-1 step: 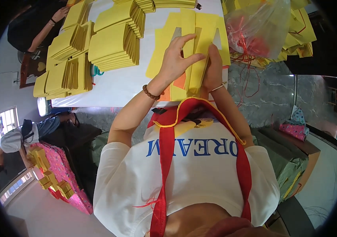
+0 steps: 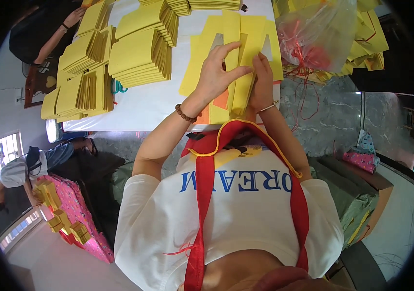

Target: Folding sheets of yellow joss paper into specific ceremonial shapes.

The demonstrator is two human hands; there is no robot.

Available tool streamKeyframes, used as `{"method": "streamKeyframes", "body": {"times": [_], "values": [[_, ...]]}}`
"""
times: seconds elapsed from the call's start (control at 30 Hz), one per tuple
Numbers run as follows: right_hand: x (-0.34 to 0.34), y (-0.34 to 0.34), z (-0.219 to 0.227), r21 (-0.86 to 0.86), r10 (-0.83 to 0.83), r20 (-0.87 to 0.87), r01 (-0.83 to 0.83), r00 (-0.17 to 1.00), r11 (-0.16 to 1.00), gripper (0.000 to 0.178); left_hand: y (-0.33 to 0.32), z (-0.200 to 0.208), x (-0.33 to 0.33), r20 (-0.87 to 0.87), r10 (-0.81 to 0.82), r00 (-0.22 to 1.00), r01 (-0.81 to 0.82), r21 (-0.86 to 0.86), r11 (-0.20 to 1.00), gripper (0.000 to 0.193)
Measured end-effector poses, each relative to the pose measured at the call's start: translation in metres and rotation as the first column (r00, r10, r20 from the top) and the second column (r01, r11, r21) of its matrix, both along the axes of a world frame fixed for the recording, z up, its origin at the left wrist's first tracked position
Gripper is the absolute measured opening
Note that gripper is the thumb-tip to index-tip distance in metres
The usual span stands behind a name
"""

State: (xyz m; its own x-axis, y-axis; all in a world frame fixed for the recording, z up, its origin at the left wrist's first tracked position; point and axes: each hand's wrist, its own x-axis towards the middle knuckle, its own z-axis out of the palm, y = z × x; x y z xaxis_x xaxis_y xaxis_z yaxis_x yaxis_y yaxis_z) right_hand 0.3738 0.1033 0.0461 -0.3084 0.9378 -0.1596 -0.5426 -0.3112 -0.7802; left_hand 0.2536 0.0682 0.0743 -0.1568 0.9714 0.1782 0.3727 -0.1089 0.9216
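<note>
A folded yellow paper sheet [image 2: 254, 43] lies lengthwise before me, with long raised flaps. More yellow sheets are spread beneath it, and an orange piece [image 2: 220, 101] shows beside its near end. My left hand [image 2: 213, 75], with a brown bead bracelet at the wrist, rests over the left flap, thumb and index finger stretched apart. Along the right edge of the folded sheet is my right hand [image 2: 262, 87], wearing a thin bangle. Its visible fingers are extended and slightly parted; the rest are hidden.
Stacks of folded yellow paper [image 2: 139, 56] stand on the white table [image 2: 144, 102], near teal scissor handles [image 2: 118, 87]. A clear plastic bag [image 2: 314, 43] with red contents sits at right. Another person's hand [image 2: 74, 17] is far left; a second person [image 2: 15, 172] works by a pink-covered table [image 2: 83, 208].
My right hand's fingertips have parted slightly and shifted a little left toward the folded sheet. My left hand has stayed in place.
</note>
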Motion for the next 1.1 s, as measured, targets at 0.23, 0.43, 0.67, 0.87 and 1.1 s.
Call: {"method": "streamKeyframes", "body": {"times": [0.23,0.43,0.67,0.87,1.1], "values": [[0.001,0.001,-0.004,-0.048,0.016,-0.109,-0.021,0.994,0.999,0.022,0.001,-0.013,-0.005,0.38,0.015,0.925,0.025,-0.099,0.995,0.037],[0.001,0.002,-0.004,-0.086,0.039,-0.179,-0.055,0.983,0.995,0.02,0.004,-0.009,-0.012,0.307,-0.055,0.95,0.023,0.108,0.994,0.03],[0.001,0.002,-0.002,-0.124,0.067,-0.207,-0.094,0.976,0.988,0.016,0.001,-0.006,-0.015,0.416,-0.081,0.906,0.111,-0.05,0.993,0.036],[0.0,0.001,-0.01,-0.04,0.06,-0.123,-0.066,0.991,0.997,0.014,0.001,-0.001,-0.005,0.044,0.011,0.999,-0.013,0.042,0.999,0.044],[0.002,0.002,-0.005,-0.081,0.078,-0.127,-0.088,0.989,0.993,0.013,0.002,-0.012,-0.007,0.098,0.081,0.992,-0.083,0.019,0.996,0.032]]}}
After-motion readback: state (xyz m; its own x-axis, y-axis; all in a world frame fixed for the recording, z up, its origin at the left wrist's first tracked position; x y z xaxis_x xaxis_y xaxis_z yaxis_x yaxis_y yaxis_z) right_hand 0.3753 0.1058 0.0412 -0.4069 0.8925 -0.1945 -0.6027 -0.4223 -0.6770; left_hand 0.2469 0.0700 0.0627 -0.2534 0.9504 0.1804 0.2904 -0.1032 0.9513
